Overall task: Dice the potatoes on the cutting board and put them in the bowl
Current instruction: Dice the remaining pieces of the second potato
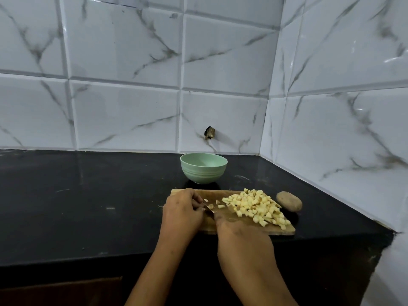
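Black stone table (88,195), its front edge nearest. Two hands work on one wooden board (223,193) set close to that edge. The right hand (240,235) grips one knife (209,210). The left hand (183,208) curls its fingers down beside the blade; what they hold is hidden. One heap of dice (254,208) covers the board's right half. One whole potato (289,200) lies just off its right edge, near the side wall. One green bowl (203,167) stands behind the board. The table runs wide to the left.
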